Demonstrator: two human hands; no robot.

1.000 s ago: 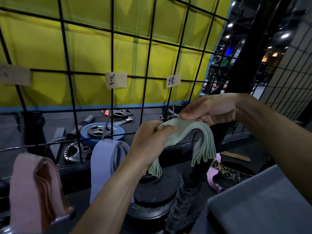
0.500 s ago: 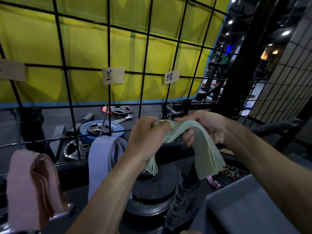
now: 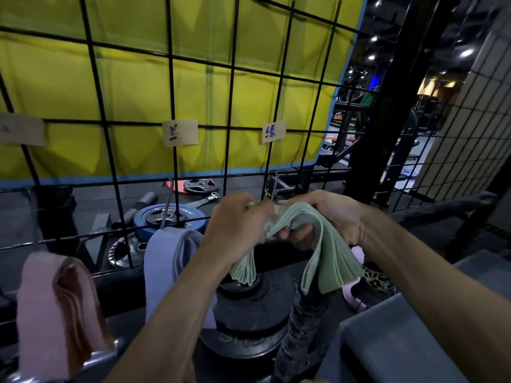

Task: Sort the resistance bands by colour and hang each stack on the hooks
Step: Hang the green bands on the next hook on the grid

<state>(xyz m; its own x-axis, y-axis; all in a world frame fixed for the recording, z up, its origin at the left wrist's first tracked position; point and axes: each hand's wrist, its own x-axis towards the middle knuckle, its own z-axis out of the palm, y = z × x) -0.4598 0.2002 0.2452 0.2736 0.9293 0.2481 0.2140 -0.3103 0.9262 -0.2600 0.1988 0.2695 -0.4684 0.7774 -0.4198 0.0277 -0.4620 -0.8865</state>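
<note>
A stack of pale green resistance bands [image 3: 329,255] is held folded between both hands, its two ends drooping down. My left hand [image 3: 235,230] grips the left part of the stack. My right hand [image 3: 326,214] grips the right part from above, fingers curled under it. A metal hook [image 3: 272,186] on the black wire grid [image 3: 229,111] stands just behind the top of the stack, below a paper label [image 3: 273,131]. A stack of lavender-blue bands [image 3: 168,266] hangs from another hook, and a pink stack [image 3: 47,308] hangs at the far left.
Black weight plates [image 3: 249,316] stack up below my hands. A grey box [image 3: 414,341] sits at the lower right, with a leopard-print band [image 3: 378,280] and a pink item [image 3: 356,302] beside it. A blue weight plate [image 3: 171,217] lies behind the grid.
Both hands have carried the green stack down and closer to the grid hook. My right hand has shifted from the top of the stack to curl round its right side.
</note>
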